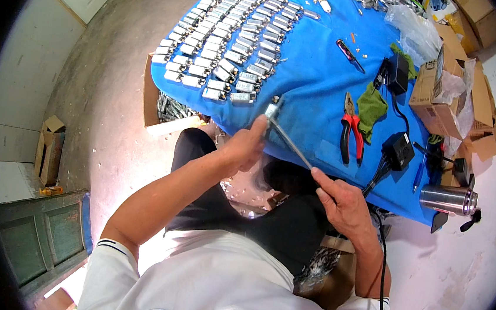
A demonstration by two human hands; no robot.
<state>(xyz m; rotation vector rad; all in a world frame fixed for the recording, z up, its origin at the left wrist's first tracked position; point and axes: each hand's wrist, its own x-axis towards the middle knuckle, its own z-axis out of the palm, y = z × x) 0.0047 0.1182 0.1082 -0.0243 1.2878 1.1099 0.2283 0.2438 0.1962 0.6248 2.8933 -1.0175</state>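
My left hand [245,149] is at the near edge of the blue-covered table, fingers curled and fingertips on a small silver box-shaped metal part [271,109]. My right hand [341,201] grips the near end of a long thin grey metal rod [291,142]. The rod slants up to the left, its far end against or right beside the part; exact contact is too small to tell. Beyond my left hand, several curved rows of similar silver parts [212,54] with dark ends lie on the blue cloth [311,78].
Red-and-black pliers [352,132], a green rag [372,111], black power adapters [397,150] and a screwdriver [350,55] lie to the right. A steel flask [447,199] lies by the right edge, near an open cardboard box [436,95]. A black cord [383,273] passes my right forearm.
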